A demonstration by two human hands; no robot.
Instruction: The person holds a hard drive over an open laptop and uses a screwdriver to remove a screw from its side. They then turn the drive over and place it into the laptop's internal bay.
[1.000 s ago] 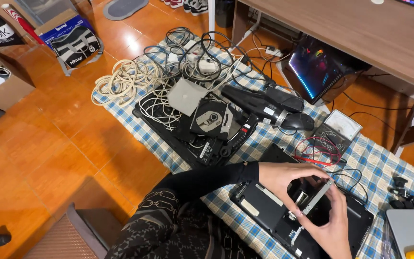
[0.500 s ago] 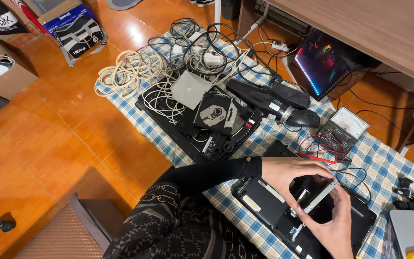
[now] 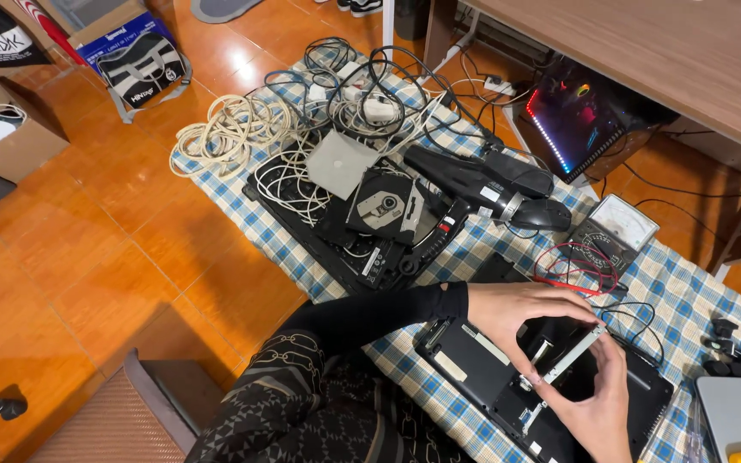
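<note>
Silver metal catches the light: a thin, flat bracket (image 3: 562, 363) is pinched between 2 bare hands over an opened black laptop base (image 3: 473, 377) on a blue-and-white checked cloth (image 3: 242, 214). The left hand (image 3: 521, 310) arches over the bracket's upper end, fingers curled and closed on it; the right hand (image 3: 598, 403) comes up from below, thumb and fingers clamped on the strip's lower half. The bracket runs diagonally across a dark rectangular cavity in the base, its lower end close to a small metal fitting.

Beyond the hands, the cloth is crowded — a black disc drive (image 3: 383, 206) with a round hub lies on a second stripped laptop (image 3: 328, 231), beside a grey square panel (image 3: 340, 163) and tangled white cables (image 3: 229, 129). Black cords (image 3: 370, 77) coil further back. A black handheld tool (image 3: 486, 180) with a glossy rounded nose rests near an analogue meter (image 3: 615, 227), whose red and black leads (image 3: 576, 266) loop just above the left hand. A computer case lit with coloured lights (image 3: 581, 120) stands under a wooden desk (image 3: 645, 60). Orange glazed tiles (image 3: 87, 283) cover the floor.
</note>
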